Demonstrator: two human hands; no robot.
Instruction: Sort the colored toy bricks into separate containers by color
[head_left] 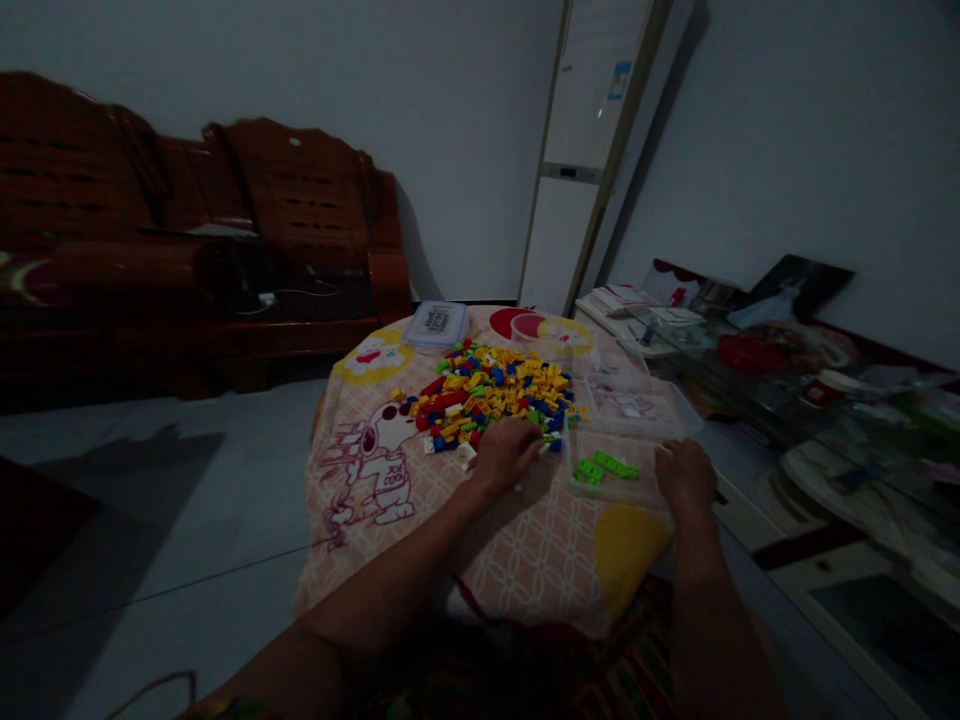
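Observation:
A heap of small red, yellow, blue and green building bricks (491, 390) lies on a pink cartoon-print cloth (420, 500) over a low table. My left hand (504, 452) rests palm down at the near edge of the heap, fingers curled among the bricks; what they hold, if anything, is hidden. My right hand (684, 475) lies against the right side of a clear plastic tray (607, 485) that holds a few green bricks (606, 466). Its fingers are curled at the tray's rim.
Two more clear trays (630, 400) stand behind the first. A lidded clear box (437, 323) and a clear bowl (536, 330) sit at the table's far end. A dark wooden sofa (187, 250) is at left, a cluttered glass table (825, 400) at right, a white standing unit (585, 150) behind.

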